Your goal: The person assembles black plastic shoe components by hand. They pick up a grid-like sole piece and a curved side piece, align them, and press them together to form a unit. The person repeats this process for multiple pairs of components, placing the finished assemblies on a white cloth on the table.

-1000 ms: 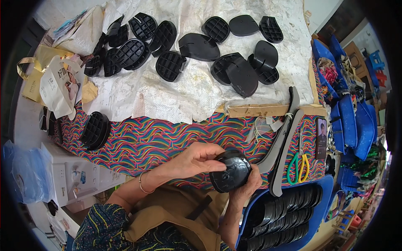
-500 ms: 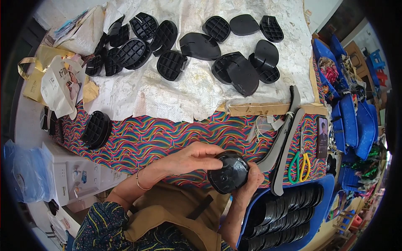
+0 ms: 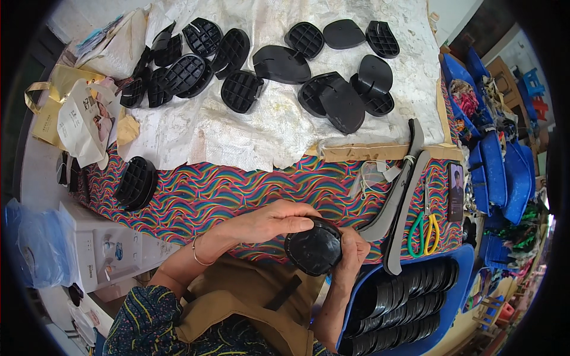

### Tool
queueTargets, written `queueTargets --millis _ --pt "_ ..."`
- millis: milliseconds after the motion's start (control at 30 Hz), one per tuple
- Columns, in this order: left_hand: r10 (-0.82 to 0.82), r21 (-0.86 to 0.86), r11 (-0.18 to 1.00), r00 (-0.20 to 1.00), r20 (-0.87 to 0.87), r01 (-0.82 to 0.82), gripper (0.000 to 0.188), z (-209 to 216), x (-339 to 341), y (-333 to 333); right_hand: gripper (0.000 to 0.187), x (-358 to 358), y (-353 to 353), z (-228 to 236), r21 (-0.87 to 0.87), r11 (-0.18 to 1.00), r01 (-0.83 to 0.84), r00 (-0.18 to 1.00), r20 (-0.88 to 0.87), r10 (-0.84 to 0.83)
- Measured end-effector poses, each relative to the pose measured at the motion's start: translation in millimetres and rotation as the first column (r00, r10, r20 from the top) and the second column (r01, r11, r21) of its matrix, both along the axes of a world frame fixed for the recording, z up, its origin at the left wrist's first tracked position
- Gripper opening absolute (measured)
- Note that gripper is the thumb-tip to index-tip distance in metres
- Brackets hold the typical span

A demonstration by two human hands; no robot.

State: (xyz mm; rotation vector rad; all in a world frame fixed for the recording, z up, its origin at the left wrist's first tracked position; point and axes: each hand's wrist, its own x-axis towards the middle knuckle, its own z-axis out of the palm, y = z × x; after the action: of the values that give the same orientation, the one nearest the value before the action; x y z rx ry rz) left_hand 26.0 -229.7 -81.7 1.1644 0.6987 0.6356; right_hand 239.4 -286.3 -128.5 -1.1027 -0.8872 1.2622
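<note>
A black moulded rounded piece (image 3: 316, 250), shaped like a shoe heel, is held in front of my apron with its smooth, shiny face up. My left hand (image 3: 278, 222) grips its upper left edge, thumb on the rim and the other fingers partly hidden behind. My right hand (image 3: 351, 250) pinches the right edge, thumb in front. At lower right, a blue tub (image 3: 466, 267) holds rows of similar black pieces. Two stacked black pieces (image 3: 135, 183) lie on the patterned cloth (image 3: 237, 184) at left.
Several black ribbed pieces (image 3: 242, 92) lie scattered over a white sheet (image 3: 196, 130). Right of my hands are two long grey curved strips (image 3: 405, 207), scissors (image 3: 424, 233) with green and yellow handles, and a phone (image 3: 455, 193). Paper bags (image 3: 83, 121) stand at far left.
The held piece has shifted slightly left and turned, its face showing more fully. My left fingers have gone from over its face to its upper edge; my right hand has moved slightly left.
</note>
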Motion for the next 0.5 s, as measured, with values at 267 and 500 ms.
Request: queueTargets --millis 267,500 --pt "-0.004 0.218 0.975 0.975 -0.224 0.054 0.028 3.9 2.4 5.9 0.039 0.8 1.5 11.7 -0.024 0.993 -0.116 0.988 0.104 0.118" --pt "0.025 0.055 0.998 0.976 -0.216 -0.013 0.022 12.0 5.1 1.3 0.045 -1.9 0.6 9.7 -0.017 0.997 -0.073 0.996 0.044 0.073"
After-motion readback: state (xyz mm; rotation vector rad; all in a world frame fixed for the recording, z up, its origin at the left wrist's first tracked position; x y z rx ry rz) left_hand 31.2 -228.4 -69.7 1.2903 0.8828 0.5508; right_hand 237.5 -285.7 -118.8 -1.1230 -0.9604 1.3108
